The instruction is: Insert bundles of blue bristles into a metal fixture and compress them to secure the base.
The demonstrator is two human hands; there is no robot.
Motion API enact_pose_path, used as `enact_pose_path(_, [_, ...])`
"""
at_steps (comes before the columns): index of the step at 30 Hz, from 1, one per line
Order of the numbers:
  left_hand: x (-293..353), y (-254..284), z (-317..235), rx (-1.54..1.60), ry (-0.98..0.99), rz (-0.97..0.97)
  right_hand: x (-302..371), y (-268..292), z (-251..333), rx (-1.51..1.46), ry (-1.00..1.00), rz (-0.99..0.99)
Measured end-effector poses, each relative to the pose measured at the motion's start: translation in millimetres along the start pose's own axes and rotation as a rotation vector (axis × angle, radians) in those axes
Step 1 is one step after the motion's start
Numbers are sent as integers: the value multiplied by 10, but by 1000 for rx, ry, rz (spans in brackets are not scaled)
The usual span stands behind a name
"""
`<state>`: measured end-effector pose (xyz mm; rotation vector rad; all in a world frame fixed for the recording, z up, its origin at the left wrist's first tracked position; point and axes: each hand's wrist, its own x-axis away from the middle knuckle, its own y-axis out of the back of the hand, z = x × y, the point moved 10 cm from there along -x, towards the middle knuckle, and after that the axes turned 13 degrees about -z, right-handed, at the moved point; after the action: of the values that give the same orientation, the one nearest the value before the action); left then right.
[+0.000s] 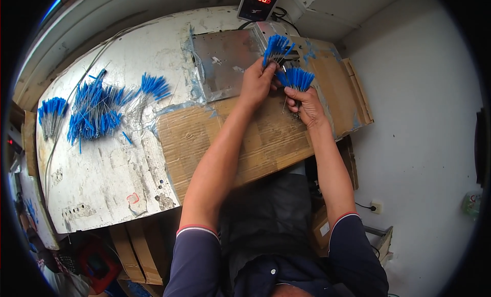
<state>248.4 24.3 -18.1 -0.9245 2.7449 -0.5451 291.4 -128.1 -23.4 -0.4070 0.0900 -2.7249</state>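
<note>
My left hand [257, 81] is closed round a fanned bundle of thin wires with blue sleeved ends [277, 45], which point up and away from me. To its right and a little nearer, my right hand [308, 105] grips a second bundle of blue-ended wires [299, 79], blue ends up and bare silvery ends hanging below the fingers. The two hands are close together over the right part of the bench, just in front of a small metal machine [272, 29]. Its working part is mostly hidden behind the hands and wires.
On the white worktop [117, 179] lie a large loose heap of blue-ended wires [97, 110] and smaller bunches [52, 113] beside it. A metal plate [225, 61], taped cardboard [215, 128] and a red-digit display box [259, 4] are nearby. A white wall [409, 107] bounds the right.
</note>
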Motion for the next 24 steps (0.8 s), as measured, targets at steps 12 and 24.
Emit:
enact_pose_path(12, [42, -64, 9, 0, 23, 46, 88, 18, 26, -37, 15, 50])
enact_pose_path(24, [43, -59, 20, -6, 14, 63, 129, 48, 29, -138, 68, -38])
